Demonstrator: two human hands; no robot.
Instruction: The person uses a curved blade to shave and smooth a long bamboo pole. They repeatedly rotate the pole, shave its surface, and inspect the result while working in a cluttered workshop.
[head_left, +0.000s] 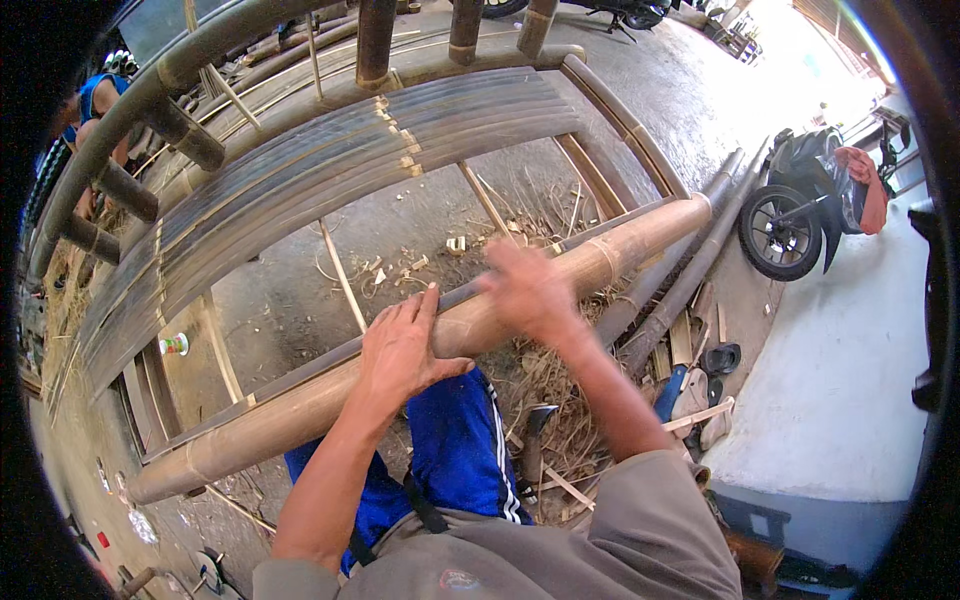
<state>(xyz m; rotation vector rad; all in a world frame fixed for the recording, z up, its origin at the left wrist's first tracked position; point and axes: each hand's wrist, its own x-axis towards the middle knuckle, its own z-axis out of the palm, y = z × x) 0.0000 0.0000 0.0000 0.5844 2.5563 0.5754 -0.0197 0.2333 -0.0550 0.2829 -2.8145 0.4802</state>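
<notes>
My left hand (402,345) lies on the thick bamboo pole (280,418) that forms the near rail of a bamboo bench frame. Its fingers are stretched over the top and the thumb points off to the right. Farther right along the same pole is my right hand (530,292), smeared by motion; its fingers are unclear, and I cannot make out anything in them. Beyond the pole, dark split bamboo slats (290,185) lie side by side across the far part of the frame, tied with pale bindings (408,145). Thin crosspieces (343,275) span the gap between.
The bench's bamboo back rail (225,42) and stubby posts rise at the far side. Shavings (420,265) litter the concrete floor. Loose bamboo poles (690,260), sandals (718,358) and a parked motorbike (800,215) stand or lie to the right. Another person (105,98) is at far left.
</notes>
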